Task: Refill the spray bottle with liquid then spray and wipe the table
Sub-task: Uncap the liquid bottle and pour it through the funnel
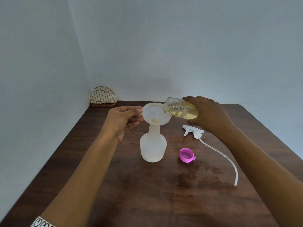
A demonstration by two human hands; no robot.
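Spray bottle (pixel 153 148), one only, translucent white and without its top, is standing upright around the middle of the tabletop (pixel 147 194). One white funnel (pixel 155 113) is sitting in its neck, with a little yellowish liquid pooling at the funnel's throat. The left hand (pixel 124 122) is reaching in from the left edge, above the bottle's body and not touching it; its fingers (pixel 131 109) are pinching the funnel's left rim between thumb and forefinger. The right hand (pixel 208 112) is coming from the right edge and its fingers are wrapping round one clear bottle (pixel 180 109) of yellow liquid, which is tilting with its open mouth over the funnel's right rim, just above the spray bottle.

One white spray head (pixel 193 131) is lying on its side on the tabletop to the right of the spray bottle, partly under the right hand, and its single dip tube (pixel 221 154) is curving away toward the near right. One pink cap (pixel 186 155) is lying open side up, just right of the bottle's base and apart from it. One gold wire holder (pixel 103 97) with white napkins is standing in the far left corner, against the wall.
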